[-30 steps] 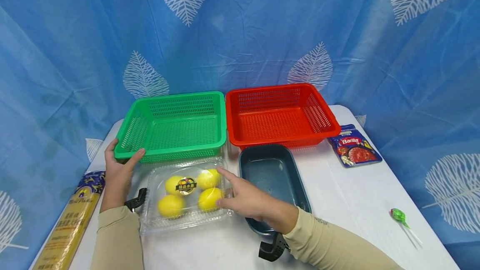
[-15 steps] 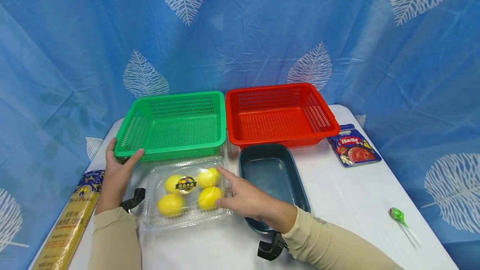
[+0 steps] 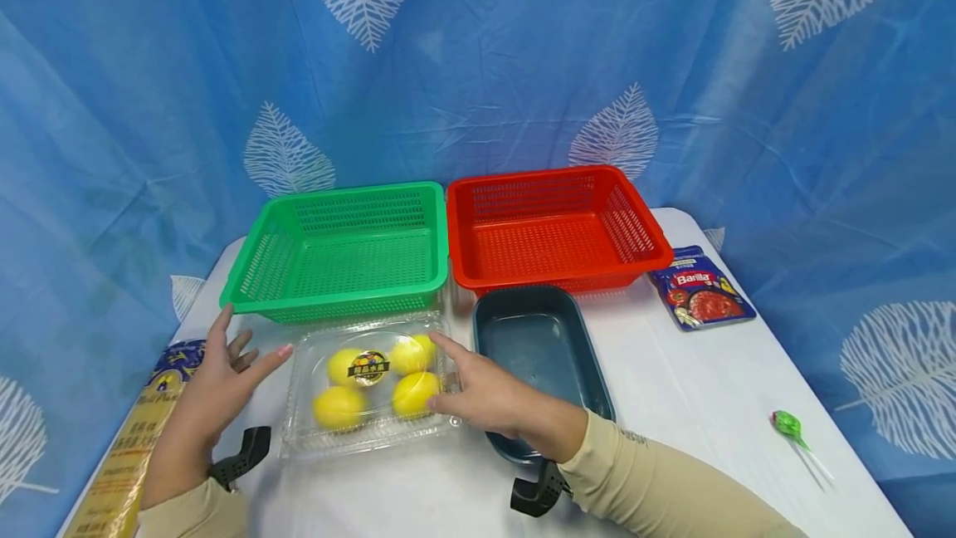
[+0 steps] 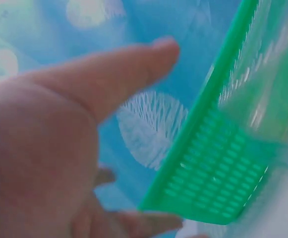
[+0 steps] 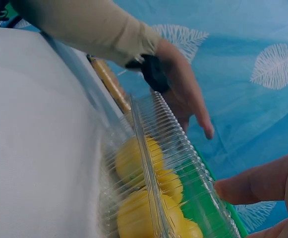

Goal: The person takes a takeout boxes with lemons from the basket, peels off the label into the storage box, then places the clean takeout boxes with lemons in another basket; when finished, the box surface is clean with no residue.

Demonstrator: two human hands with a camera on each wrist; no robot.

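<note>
A clear plastic fruit box (image 3: 373, 415) with a round label and several yellow lemons (image 3: 340, 408) inside lies on the white table. My right hand (image 3: 502, 398) is at its right side, forefinger straight along the far corner and thumb near the front corner. In the right wrist view a fingertip (image 5: 225, 191) touches the box's ridged rim. My left hand (image 3: 217, 393) is left of the box, fingers spread and holding nothing. It is apart from the box and just below the near left corner of the green basket (image 3: 336, 305).
A red basket (image 3: 563, 279) stands beside the green one. A dark blue tub (image 3: 534, 347) sits partly beneath my right forearm. At right lie a Barilla pouch (image 3: 702, 293) and a green lollipop (image 3: 792, 426). A long yellow pasta packet (image 3: 123, 455) lies at left.
My left hand has let go of the green basket's corner and drawn back toward me and to the left. The right hand and the fruit box have stayed in place.
</note>
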